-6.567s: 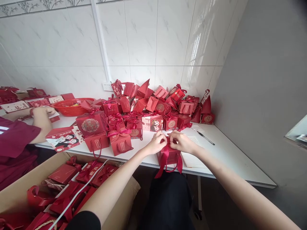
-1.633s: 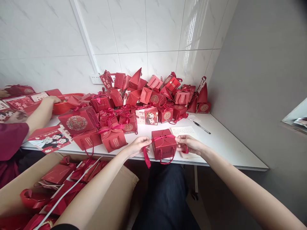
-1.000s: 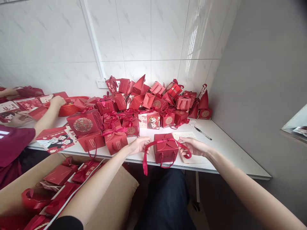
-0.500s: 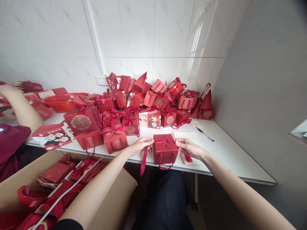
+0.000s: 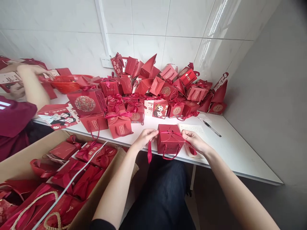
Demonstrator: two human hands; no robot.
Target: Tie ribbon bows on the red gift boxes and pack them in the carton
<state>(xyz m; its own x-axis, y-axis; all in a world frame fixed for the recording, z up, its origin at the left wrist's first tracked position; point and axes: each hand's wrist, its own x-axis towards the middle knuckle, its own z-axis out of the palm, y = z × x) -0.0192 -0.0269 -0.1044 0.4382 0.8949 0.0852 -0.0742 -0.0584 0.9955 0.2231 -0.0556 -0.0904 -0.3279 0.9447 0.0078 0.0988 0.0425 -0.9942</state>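
A red gift box (image 5: 169, 143) with a twisted cord handle sits at the table's front edge between my hands. Across its folded top runs a dark red ribbon (image 5: 176, 133), crossed in the middle. At the box's left, my left hand (image 5: 149, 137) pinches one ribbon end, whose tail hangs below the fingers. On the other side, my right hand (image 5: 192, 138) is closed on the other end, with a loose tail under the palm. Beneath and behind the right hand lie printed paper sheets (image 5: 197, 128).
Red gift boxes (image 5: 157, 85) are heaped along the wall. A black pen (image 5: 212, 128) lies at the right. Lower left, a cardboard carton (image 5: 31, 152) holds more red boxes. Further left are a red basket (image 5: 69, 85) and another person's arm (image 5: 35, 84).
The view has tilted down and turned slightly left. My hands keep hold of the ribbon ends, with little visible change. The other person's arm has moved over the boxes at the left.
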